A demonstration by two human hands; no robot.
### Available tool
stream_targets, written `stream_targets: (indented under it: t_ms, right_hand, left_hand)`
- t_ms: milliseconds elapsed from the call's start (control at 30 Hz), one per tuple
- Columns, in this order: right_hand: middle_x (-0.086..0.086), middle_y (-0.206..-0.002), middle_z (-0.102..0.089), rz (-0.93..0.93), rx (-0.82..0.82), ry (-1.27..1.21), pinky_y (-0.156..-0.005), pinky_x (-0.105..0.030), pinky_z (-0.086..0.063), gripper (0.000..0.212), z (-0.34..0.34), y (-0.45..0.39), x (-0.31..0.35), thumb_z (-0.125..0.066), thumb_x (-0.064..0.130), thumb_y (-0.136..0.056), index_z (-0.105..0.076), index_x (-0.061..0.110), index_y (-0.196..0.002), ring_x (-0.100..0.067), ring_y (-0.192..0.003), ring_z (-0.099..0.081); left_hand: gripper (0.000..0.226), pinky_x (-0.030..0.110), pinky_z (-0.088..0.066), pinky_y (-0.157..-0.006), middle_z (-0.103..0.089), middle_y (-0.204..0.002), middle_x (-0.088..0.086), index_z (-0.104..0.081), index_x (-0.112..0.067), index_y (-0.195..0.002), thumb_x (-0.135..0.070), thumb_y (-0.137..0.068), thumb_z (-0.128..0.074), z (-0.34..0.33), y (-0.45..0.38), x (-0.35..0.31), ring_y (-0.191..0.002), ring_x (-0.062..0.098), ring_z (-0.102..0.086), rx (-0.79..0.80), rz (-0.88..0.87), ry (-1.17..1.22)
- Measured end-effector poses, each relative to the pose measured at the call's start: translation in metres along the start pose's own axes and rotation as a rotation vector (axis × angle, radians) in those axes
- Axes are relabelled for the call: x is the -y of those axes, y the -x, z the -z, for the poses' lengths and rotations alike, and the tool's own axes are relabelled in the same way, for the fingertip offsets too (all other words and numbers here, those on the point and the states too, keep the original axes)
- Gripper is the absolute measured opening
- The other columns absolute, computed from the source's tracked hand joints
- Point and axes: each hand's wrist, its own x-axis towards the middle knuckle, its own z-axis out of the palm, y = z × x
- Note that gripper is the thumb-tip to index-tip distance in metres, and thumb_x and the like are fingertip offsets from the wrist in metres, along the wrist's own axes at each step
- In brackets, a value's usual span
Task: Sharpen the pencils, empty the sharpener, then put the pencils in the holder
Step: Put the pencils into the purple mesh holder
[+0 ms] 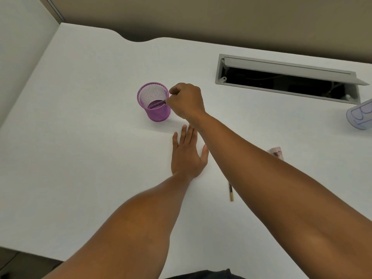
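Here, holder: round purple wire-mesh pencil holder (154, 101) upright on white desk (80, 137), a dark pencil (159, 103) slanting inside.
Right hand (186, 101): at holder's 3 o'clock, fingers pinching the pencil.
Left hand (188, 156): flat, fingers straight.
Second pencil (231, 191): at 5 o'clock, on desk.

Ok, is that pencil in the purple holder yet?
Partly in: the pencil slants down inside the mesh holder, its upper end pinched by the right hand.

At mid-frame the right hand (186, 101) pinched a dark pencil (158, 103) slanting into the purple mesh holder (155, 103) on the white table (80, 137), while the left hand (188, 156) lay flat just below it and another pencil (231, 192) rested lower right of centre.
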Motion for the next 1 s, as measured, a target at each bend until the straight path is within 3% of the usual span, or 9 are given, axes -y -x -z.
stream_targets:
  t_ms: [267,400,500,733,900,1000]
  right_hand:
    - [-0.001,-0.1,-0.069,-0.085,-0.049,-0.07,-0.078,-0.025,-0.053,0.024,0.019,0.012,-0.022,-0.069,0.008,-0.078,-0.069,0.013,-0.102,-0.016,-0.088,-0.066]
    - [0.0,-0.096,-0.069,-0.197,-0.095,-0.069,-0.07,-0.024,-0.055,0.022,0.03,0.022,-0.045,-0.067,0.007,-0.079,-0.067,0.015,-0.099,-0.015,-0.082,-0.067]
    - [0.002,-0.095,-0.068,-0.271,-0.111,-0.049,-0.072,-0.027,-0.056,0.02,0.036,0.034,-0.067,-0.066,0.008,-0.078,-0.067,0.016,-0.097,-0.015,-0.083,-0.067]
    - [0.01,-0.089,-0.058,-0.39,-0.179,0.007,-0.052,-0.014,-0.036,0.022,0.046,0.063,-0.108,-0.062,0.01,-0.076,-0.065,0.018,-0.097,-0.01,-0.077,-0.056]
    - [-0.002,-0.103,-0.063,-0.431,-0.221,0.085,-0.065,-0.024,-0.042,0.027,0.056,0.079,-0.13,-0.059,0.007,-0.077,-0.064,0.014,-0.103,-0.018,-0.084,-0.059]
    - [-0.007,-0.112,-0.057,-0.434,-0.204,0.227,-0.069,-0.028,-0.044,0.029,0.063,0.089,-0.139,-0.057,0.005,-0.078,-0.063,0.011,-0.106,-0.023,-0.089,-0.058]
  left_hand:
    - [0.074,0.045,0.001,-0.124,-0.007,-0.167,0.002,-0.009,-0.015,-0.159,-0.052,-0.099,-0.031,-0.002,0.0,-0.001,-0.154,0.017,0.002,-0.028,0.006,0.044]
    - [0.072,0.045,0.0,-0.124,-0.009,-0.167,0.001,-0.011,-0.014,-0.159,-0.053,-0.1,-0.025,-0.007,-0.002,0.0,-0.154,0.016,0.001,-0.054,0.011,0.038]
    - [0.071,0.045,-0.001,-0.124,-0.009,-0.167,0.001,-0.014,-0.014,-0.158,-0.053,-0.099,-0.025,-0.011,-0.002,0.002,-0.154,0.016,0.0,-0.073,0.003,0.028]
    - [0.071,0.045,-0.003,-0.124,-0.011,-0.167,-0.001,-0.017,-0.015,-0.158,-0.053,-0.098,-0.024,-0.014,-0.002,0.004,-0.154,0.014,-0.001,-0.094,-0.002,0.053]
    - [0.071,0.045,-0.002,-0.124,-0.012,-0.167,-0.001,-0.018,-0.015,-0.158,-0.053,-0.099,-0.024,-0.017,-0.001,0.004,-0.154,0.015,-0.003,-0.107,-0.007,0.054]
    - [0.07,0.045,-0.001,-0.124,-0.011,-0.167,-0.001,-0.016,-0.015,-0.158,-0.053,-0.099,-0.023,-0.018,-0.002,0.005,-0.154,0.015,-0.003,-0.103,-0.011,0.049]
